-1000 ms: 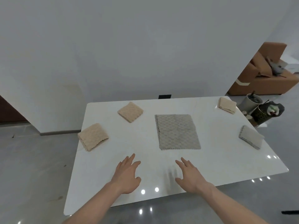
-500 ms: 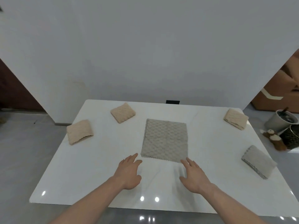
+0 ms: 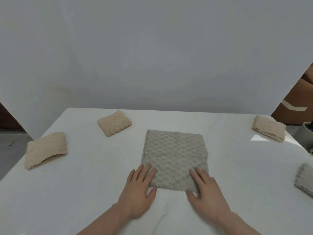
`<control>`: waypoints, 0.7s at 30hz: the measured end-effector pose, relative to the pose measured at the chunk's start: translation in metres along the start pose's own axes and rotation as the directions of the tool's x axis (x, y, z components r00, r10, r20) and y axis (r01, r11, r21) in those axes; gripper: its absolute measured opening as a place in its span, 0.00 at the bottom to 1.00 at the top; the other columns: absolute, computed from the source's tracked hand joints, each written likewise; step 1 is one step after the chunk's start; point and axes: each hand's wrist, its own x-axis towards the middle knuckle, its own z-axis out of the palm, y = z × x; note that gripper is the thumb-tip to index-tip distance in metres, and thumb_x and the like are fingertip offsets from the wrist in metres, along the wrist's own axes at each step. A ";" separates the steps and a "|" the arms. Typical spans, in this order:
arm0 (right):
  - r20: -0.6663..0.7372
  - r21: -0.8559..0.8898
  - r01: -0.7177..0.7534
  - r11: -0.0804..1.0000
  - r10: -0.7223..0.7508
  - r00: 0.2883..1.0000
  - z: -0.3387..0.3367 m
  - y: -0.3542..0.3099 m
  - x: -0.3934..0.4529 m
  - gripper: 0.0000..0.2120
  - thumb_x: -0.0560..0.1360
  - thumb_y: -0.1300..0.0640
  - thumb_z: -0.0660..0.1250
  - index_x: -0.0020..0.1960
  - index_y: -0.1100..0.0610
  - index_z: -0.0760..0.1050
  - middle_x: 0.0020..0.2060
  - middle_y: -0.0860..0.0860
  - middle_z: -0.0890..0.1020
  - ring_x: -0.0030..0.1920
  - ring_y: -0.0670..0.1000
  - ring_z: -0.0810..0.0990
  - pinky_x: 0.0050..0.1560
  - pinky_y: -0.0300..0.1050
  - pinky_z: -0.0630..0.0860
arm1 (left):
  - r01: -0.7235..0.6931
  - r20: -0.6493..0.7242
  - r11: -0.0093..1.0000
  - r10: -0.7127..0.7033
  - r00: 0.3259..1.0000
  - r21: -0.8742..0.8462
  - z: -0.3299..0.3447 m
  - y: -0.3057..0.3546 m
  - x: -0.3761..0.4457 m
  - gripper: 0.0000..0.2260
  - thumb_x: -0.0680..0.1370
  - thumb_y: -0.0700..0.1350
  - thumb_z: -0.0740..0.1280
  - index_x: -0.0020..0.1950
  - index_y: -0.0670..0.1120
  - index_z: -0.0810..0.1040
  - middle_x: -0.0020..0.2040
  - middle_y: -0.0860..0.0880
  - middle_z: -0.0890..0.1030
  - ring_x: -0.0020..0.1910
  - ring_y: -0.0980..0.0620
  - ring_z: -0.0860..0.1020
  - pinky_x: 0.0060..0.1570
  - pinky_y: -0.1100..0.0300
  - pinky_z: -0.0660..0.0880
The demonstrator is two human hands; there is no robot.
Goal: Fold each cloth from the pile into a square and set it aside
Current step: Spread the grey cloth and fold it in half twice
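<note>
flat grey waffle-textured cloth (image 3: 174, 156) lies spread in one layer at the middle of the white glossy counter (image 3: 84, 192), roughly rectangular, near edge closest to the person; left hand (image 3: 139, 187) lies flat, fingers straight and together, fingertips resting on the cloth's near-left corner, palm on the counter just beside it, thumb out toward the cloth's near edge; right hand (image 3: 205, 190) likewise flat, fingers straight, covering the cloth's near-right corner, thumb spread along the near edge; neither hand is curled round or pinching anything; both bare forearms enter from the bottom of the view; folded beige textured cloth (image 3: 46, 150) sits at the left side of the counter, layered fold edge facing the person; second folded beige textured cloth (image 3: 114, 122) sits farther back, left of the grey one, turned at an angle; third folded beige cloth (image 3: 268, 130) sits at the far right near the counter's back edge, layers visible at its side; folded grey cloth (image 3: 304, 179) at the right edge, cut off by the frame; all four folded ones well apart from the spread cloth and from each other; plain pale wall (image 3: 152, 56) behind the counter; brown cardboard box (image 3: 298, 106) with a pale tape strip visible past the wall at far right; a round pale container (image 3: 307, 133) partly in view below it, contents unclear
</note>
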 end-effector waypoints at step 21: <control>-0.388 0.155 0.068 0.985 -0.003 0.922 0.032 0.005 -0.031 0.21 0.76 0.42 0.68 0.68 0.44 0.79 0.71 0.44 0.76 0.70 0.47 0.74 0.66 0.42 0.69 | 0.008 -0.376 0.992 -0.054 0.925 -0.124 0.034 0.001 -0.019 0.19 0.83 0.55 0.60 0.74 0.58 0.75 0.74 0.59 0.73 0.73 0.51 0.67 0.75 0.56 0.62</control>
